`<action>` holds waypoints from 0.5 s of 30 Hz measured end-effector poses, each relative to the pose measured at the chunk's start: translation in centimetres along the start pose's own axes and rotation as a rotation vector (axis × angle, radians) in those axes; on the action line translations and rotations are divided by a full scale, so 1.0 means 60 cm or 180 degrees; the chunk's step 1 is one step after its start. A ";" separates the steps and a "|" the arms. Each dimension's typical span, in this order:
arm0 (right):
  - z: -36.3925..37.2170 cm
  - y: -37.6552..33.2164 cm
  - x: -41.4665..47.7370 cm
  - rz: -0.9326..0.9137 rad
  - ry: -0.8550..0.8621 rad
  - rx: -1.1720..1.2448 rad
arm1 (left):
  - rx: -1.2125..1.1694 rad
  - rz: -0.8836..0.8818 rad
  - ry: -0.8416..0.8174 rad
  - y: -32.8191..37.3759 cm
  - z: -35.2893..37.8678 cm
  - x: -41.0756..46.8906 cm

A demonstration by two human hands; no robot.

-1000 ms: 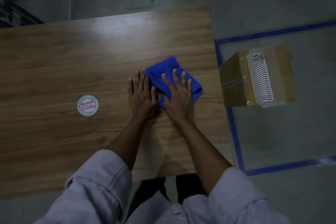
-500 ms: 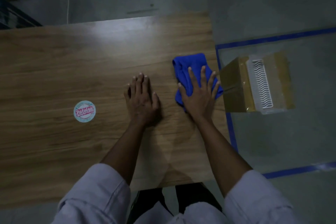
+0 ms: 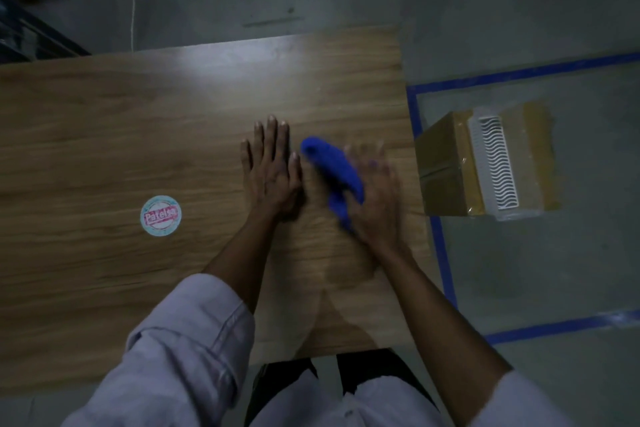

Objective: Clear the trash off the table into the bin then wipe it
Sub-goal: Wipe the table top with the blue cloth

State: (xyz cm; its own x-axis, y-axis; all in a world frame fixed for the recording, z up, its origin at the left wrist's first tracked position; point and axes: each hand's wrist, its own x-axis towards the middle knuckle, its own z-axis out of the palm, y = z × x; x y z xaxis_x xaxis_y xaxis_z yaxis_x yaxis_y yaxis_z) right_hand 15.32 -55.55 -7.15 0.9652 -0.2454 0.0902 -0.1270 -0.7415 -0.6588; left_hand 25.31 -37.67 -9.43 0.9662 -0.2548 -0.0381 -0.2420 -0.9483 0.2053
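A blue cloth (image 3: 334,170) lies bunched on the wooden table (image 3: 138,135) near its right end. My right hand (image 3: 375,198) presses on the cloth with fingers spread; it is blurred by motion. My left hand (image 3: 270,170) rests flat on the table just left of the cloth, fingers straight. A cardboard box (image 3: 485,163) with a white slotted piece on top stands on the floor right of the table.
A round white and pink sticker (image 3: 161,215) sits on the table at the left. Blue tape lines (image 3: 429,204) mark the floor around the box. A dark rack (image 3: 31,35) stands at the far left.
My right hand has swept the cloth back left from the table's right edge toward my left hand. The cloth has bunched up. My left hand stayed flat in place.
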 end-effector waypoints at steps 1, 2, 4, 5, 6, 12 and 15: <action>-0.012 0.013 0.029 0.0245 0.0263 -0.0123 | -0.0064 -0.0033 0.0052 0.005 -0.002 0.001; -0.020 0.030 0.062 0.0474 0.0395 -0.0294 | -0.0094 -0.0048 0.0095 0.009 -0.005 0.002; -0.016 0.051 0.118 0.0704 0.0179 -0.0701 | -0.0088 -0.0034 0.0148 0.009 -0.006 0.000; -0.004 0.054 0.137 0.0658 -0.0023 -0.0924 | -0.0074 -0.0032 0.0177 0.007 -0.004 -0.003; 0.014 0.052 0.150 0.0532 -0.0186 -0.1113 | -0.0068 -0.0032 0.0215 0.005 -0.002 -0.005; 0.105 -0.051 0.157 -0.0133 -0.0492 -0.1420 | -0.0341 -0.0150 0.0623 -0.002 0.018 0.007; 0.105 -0.065 0.103 -0.0180 -0.0582 -0.1290 | -0.0434 -0.0201 0.0652 -0.007 0.018 0.005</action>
State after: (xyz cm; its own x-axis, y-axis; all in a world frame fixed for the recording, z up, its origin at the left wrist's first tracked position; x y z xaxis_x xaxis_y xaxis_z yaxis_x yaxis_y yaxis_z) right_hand 23.23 -50.22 -8.72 0.9931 -0.1102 -0.0399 -0.1171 -0.9443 -0.3076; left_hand 25.63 -37.58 -10.60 0.9802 -0.1389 0.1411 -0.1797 -0.9233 0.3394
